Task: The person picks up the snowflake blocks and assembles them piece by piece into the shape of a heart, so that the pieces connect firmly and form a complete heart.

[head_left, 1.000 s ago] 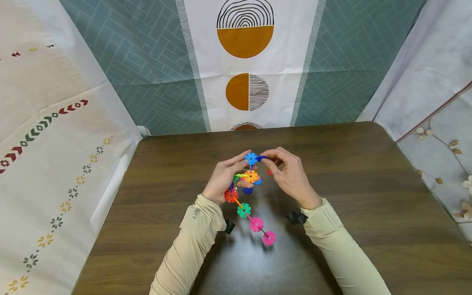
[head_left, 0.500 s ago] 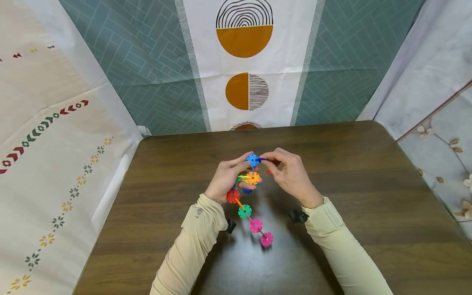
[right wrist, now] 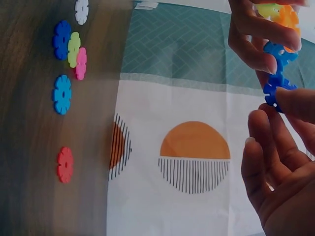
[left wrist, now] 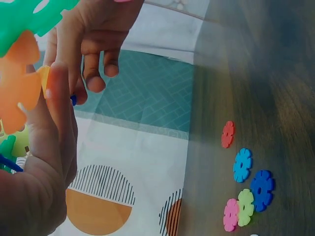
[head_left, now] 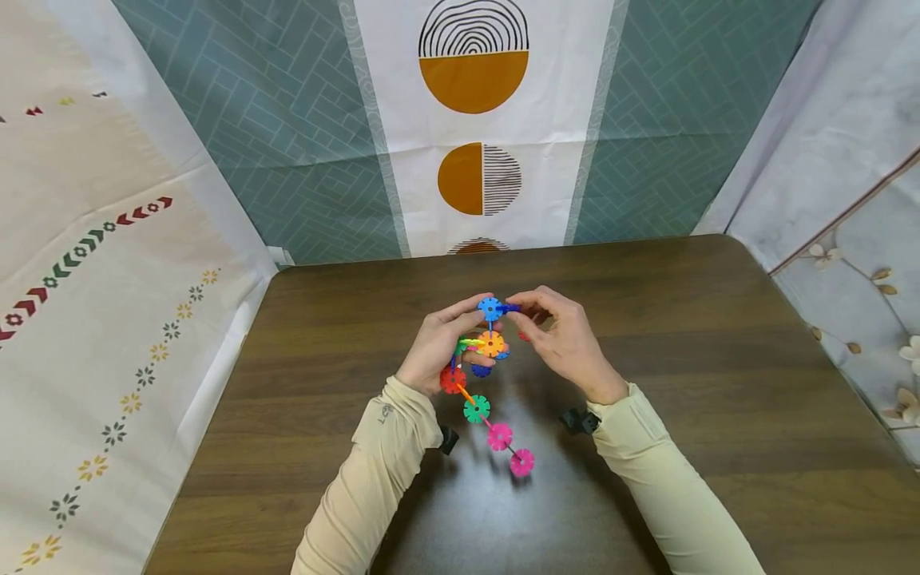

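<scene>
My left hand (head_left: 437,351) grips a chain of notched plastic discs near its top, fingers around the light blue disc (head_left: 490,309). A dark blue disc (right wrist: 272,93) meets the light blue one edge to edge, pinched between the thumb and fingers of my right hand (head_left: 564,343). Below the light blue disc comes an orange disc (head_left: 492,344), with yellow and green pieces partly hidden by the left hand. From the red disc (head_left: 453,380) the chain trails toward the person through a green disc (head_left: 477,410) to two pink discs, the last pink disc (head_left: 522,462) at its end.
Loose discs lie on the wooden table (head_left: 345,447) beyond the hands: a red disc (right wrist: 65,164), a blue disc (right wrist: 62,95), a darker blue disc (right wrist: 62,40), a yellow-green disc (right wrist: 74,49) against a pink disc (right wrist: 81,63), and a white disc (right wrist: 81,11). Patterned cloths hang around.
Both hands stay nearly in place around the joint. The dark blue disc looked edge-on half a second ago and shows wider now; the chain shifted slightly right, then back left.
</scene>
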A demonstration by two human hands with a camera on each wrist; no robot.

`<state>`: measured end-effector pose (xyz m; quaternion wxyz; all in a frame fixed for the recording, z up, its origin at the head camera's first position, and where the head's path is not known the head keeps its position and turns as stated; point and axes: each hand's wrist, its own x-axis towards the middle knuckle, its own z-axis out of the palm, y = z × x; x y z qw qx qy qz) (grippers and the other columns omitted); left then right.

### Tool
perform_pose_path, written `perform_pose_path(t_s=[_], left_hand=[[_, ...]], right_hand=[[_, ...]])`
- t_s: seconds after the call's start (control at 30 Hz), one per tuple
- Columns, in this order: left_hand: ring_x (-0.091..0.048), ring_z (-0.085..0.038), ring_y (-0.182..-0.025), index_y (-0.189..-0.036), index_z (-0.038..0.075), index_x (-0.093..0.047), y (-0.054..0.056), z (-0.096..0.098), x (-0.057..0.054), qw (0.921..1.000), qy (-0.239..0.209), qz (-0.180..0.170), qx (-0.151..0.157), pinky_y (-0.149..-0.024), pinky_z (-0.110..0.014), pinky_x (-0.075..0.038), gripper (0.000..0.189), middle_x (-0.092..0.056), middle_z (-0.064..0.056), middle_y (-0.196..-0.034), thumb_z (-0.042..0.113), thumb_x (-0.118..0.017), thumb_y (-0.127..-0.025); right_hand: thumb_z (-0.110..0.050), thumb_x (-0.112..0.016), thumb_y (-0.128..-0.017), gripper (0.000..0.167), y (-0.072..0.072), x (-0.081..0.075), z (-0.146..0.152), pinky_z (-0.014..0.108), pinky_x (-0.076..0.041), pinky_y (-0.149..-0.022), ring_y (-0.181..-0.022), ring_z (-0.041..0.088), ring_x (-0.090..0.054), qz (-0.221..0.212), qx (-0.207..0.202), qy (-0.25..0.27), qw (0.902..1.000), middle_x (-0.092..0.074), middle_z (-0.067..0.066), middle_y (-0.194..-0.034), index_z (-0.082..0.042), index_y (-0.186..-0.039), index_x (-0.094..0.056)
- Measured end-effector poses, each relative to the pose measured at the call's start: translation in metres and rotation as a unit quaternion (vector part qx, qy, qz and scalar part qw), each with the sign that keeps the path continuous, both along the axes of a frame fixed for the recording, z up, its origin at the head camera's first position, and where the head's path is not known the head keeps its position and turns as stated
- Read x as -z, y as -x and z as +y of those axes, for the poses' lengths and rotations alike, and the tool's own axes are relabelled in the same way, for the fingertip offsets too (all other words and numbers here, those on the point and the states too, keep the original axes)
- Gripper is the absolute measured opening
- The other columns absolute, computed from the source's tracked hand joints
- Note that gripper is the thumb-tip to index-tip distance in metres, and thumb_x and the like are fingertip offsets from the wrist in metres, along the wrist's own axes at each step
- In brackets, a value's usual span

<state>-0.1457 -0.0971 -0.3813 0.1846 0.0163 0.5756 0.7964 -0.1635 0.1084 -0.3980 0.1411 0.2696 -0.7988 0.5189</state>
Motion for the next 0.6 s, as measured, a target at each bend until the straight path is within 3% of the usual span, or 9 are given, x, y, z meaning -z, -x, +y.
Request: perform_pose_path(t_s=[0.23,0.4,0.6], left_hand=[[-0.071,-0.027,-0.079,-0.131,0.018,-0.062,0.000,-0.001,0.000,0.9999,0.004,0.009,-0.004,-0.062,-0.035,-0.059,0.034,-0.059,-0.025,-0.117,0.023,-0.059,-0.098],[-0.069,-0.027,-0.087,-0.131,0.017,-0.062,-0.001,-0.002,0.000,0.9999,0.005,0.009,-0.012,-0.062,-0.035,-0.059,0.034,-0.059,-0.027,-0.119,0.023,-0.059,-0.098],[-0.068,-0.027,-0.086,-0.131,0.016,-0.061,0.000,-0.004,0.001,0.9998,0.002,0.012,-0.015,-0.061,-0.035,-0.059,0.034,-0.057,-0.030,-0.121,0.023,-0.059,-0.098]], right_hand=[[-0.003,-0.072,-0.085,0.023,-0.002,-0.006,-0.002,0.037,-0.052,-0.070,-0.076,0.022,-0.058,-0.021,-0.004,-0.014,0.9997,-0.065,0.007,-0.092,-0.005,-0.108,-0.070],[-0.004,-0.072,-0.086,0.021,-0.006,-0.013,-0.001,0.038,-0.052,-0.069,-0.074,0.019,-0.060,-0.033,-0.004,-0.004,0.9995,-0.065,0.004,-0.093,-0.006,-0.107,-0.070],[-0.013,-0.070,-0.090,0.018,0.005,0.000,0.006,0.034,-0.052,-0.072,-0.078,0.013,-0.060,-0.044,0.004,-0.004,0.9990,-0.066,-0.004,-0.097,-0.013,-0.108,-0.070]])
